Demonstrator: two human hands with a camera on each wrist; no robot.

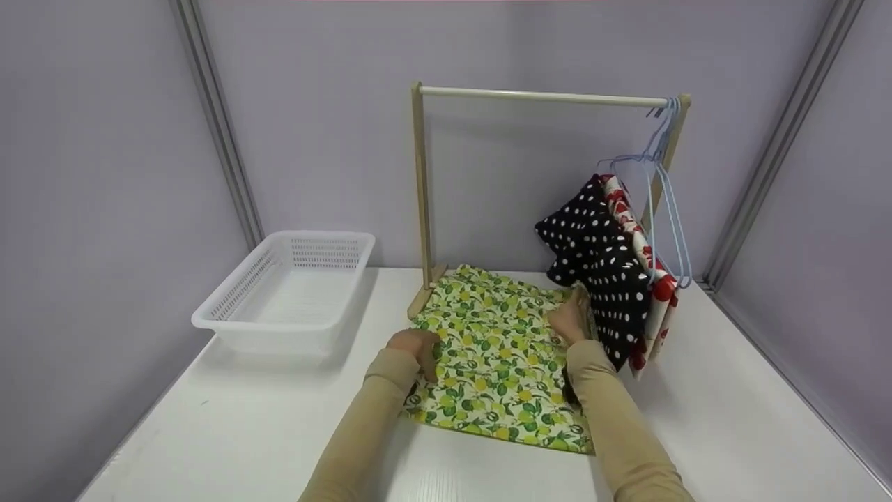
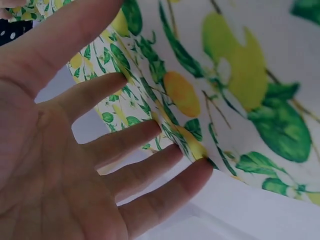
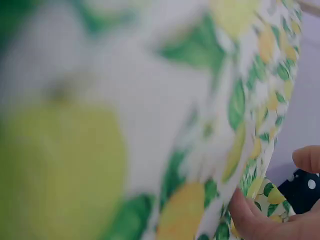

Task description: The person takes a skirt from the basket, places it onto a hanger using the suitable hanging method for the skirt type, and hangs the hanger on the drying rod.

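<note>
A lemon-print cloth lies spread on the white table, its upper part under the clothes rack. At its left edge is my left hand. The left wrist view shows that hand with straight, spread fingers, their tips touching the cloth. My right hand is at the cloth's upper right edge. In the right wrist view, a digit of the right hand touches the lemon-print cloth, and another stands apart from it. The rest of that hand is out of view.
Black polka-dot cloth and red-and-white floral cloth hang close to my right hand. Several blue hangers are on the right end of the rack's white rod. A white plastic basket stands at the left.
</note>
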